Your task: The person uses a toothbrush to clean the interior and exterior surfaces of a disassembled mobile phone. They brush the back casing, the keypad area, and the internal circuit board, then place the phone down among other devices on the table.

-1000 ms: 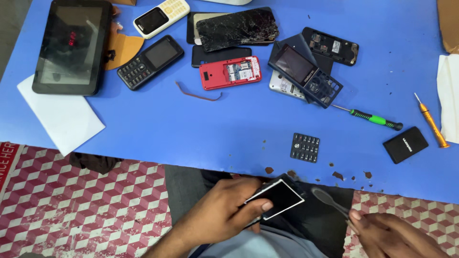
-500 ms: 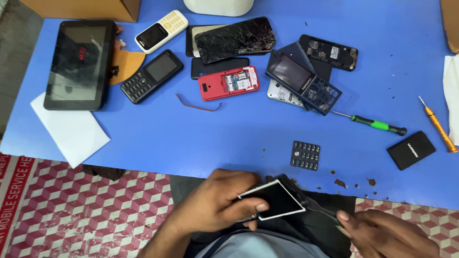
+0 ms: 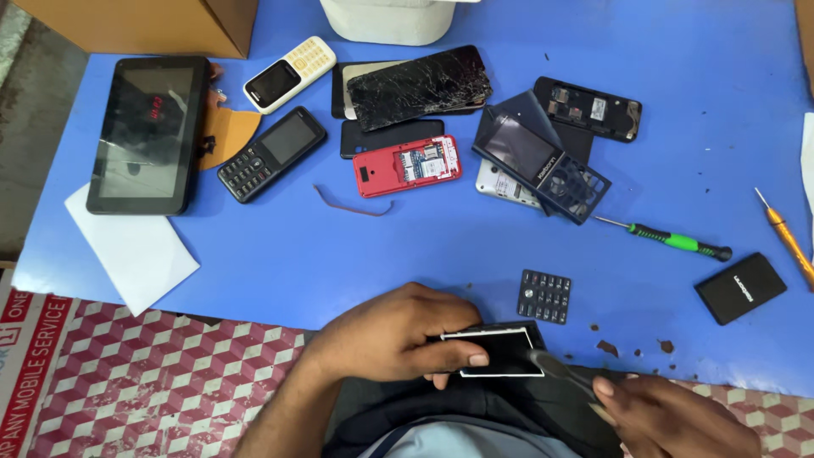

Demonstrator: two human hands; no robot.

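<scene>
My left hand [image 3: 392, 337] grips a small dark phone part with a white rim [image 3: 496, 352], held flat just past the near edge of the blue table [image 3: 254, 246]. My right hand [image 3: 670, 417] holds a thin dark metal tool [image 3: 560, 373] whose tip touches the part's right side. A loose black keypad [image 3: 543, 296] lies on the table just beyond the part.
On the table lie a black tablet [image 3: 146, 131], a white keypad phone [image 3: 289, 73], a black keypad phone [image 3: 271, 153], a cracked screen [image 3: 420, 86], a red phone body [image 3: 407, 165], a green-handled screwdriver [image 3: 670, 240], an orange screwdriver [image 3: 784, 237], a black battery [image 3: 740, 287] and white paper [image 3: 131, 250].
The view has shifted so the table sits lower in frame. My hands have brought the part up to the table's near edge, and the tool tip now rests against it.
</scene>
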